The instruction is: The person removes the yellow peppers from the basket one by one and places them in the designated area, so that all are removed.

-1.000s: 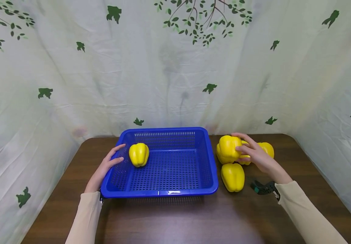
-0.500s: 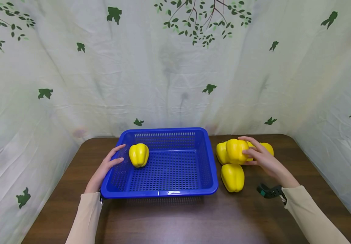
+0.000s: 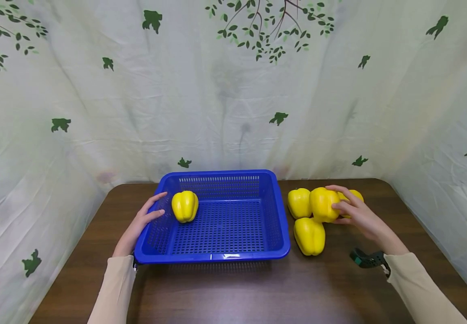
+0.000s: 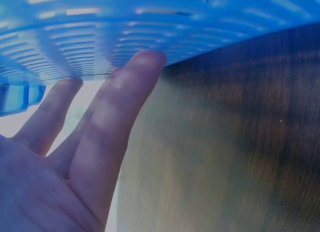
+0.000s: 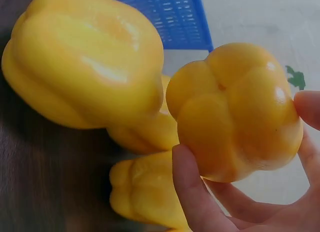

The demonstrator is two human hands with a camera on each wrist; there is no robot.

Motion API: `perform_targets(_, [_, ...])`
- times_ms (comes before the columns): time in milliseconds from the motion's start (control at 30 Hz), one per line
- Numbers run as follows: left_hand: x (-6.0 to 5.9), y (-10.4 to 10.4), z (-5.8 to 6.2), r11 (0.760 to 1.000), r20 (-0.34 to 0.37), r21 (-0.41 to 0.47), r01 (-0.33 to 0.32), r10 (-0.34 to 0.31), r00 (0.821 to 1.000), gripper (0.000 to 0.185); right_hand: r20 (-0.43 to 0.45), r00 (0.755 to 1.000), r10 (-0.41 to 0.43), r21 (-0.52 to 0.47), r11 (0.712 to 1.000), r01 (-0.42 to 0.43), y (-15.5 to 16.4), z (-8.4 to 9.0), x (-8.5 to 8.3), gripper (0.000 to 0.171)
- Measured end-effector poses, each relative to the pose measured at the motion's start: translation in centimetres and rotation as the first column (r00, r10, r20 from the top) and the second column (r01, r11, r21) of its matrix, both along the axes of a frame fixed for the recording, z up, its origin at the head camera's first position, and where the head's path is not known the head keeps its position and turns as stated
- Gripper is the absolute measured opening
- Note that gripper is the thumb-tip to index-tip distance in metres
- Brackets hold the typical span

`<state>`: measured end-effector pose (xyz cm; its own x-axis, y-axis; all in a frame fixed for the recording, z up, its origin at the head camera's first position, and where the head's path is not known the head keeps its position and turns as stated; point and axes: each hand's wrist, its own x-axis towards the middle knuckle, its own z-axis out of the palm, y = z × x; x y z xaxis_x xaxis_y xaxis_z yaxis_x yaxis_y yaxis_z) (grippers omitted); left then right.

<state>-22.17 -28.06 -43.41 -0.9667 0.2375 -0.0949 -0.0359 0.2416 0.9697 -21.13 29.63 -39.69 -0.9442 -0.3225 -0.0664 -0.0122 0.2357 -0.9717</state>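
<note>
In the head view my left hand (image 3: 140, 220) grips the left rim of a blue plastic basket (image 3: 217, 257), thumb and a finger over the edge. The left wrist view shows more fingers (image 4: 107, 122) against its slotted outer wall. One yellow bell pepper (image 3: 185, 206) sits in the basket's left part. My right hand (image 3: 364, 216) holds another yellow bell pepper (image 3: 323, 204) between thumb and fingers, its lobed end showing in the right wrist view (image 5: 240, 117). Around it on the table are a pepper behind-left (image 3: 299, 202), one in front (image 3: 309, 236) and one partly hidden (image 3: 355, 195).
A brown wooden table (image 3: 233, 292) carries everything, with bare wood in front of the basket. A pale curtain (image 3: 233, 112) with leaf prints hangs close behind the table and along both sides.
The right hand has moved right and slightly towards me with its bell pepper, uncovering the pepper behind-left. The left hand and basket have stayed in place.
</note>
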Motion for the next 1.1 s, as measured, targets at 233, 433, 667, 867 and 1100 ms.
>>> perform_targets(233, [0.0,-0.1,0.0,1.0,0.003,0.004,-0.002,0.002,1.0,0.056,-0.003,1.0,-0.006,0.021,1.0,0.006,1.1,-0.2,0.4,0.043])
perform_targets(433, [-0.1,-0.1,-0.1,1.0,0.004,0.006,-0.002,0.002,1.0,0.057,0.023,1.0,-0.006,0.006,1.0,0.006,1.7,-0.5,0.7,0.042])
perform_targets(667, [-0.2,-0.2,-0.2,1.0,0.002,0.002,-0.003,0.003,1.0,0.056,0.027,1.0,0.011,0.001,1.0,-0.011,2.6,-1.2,1.4,0.044])
perform_targets(867, [-0.2,-0.2,-0.2,1.0,-0.01,-0.013,-0.008,0.008,1.0,0.056,0.041,0.999,0.003,0.016,1.0,-0.004,3.2,-2.1,2.1,0.043])
perform_targets(1100, [-0.3,-0.1,-0.2,1.0,-0.016,-0.026,-0.008,0.007,1.0,0.055,0.099,0.995,-0.001,0.04,0.999,-0.003,3.5,-3.1,2.7,0.046])
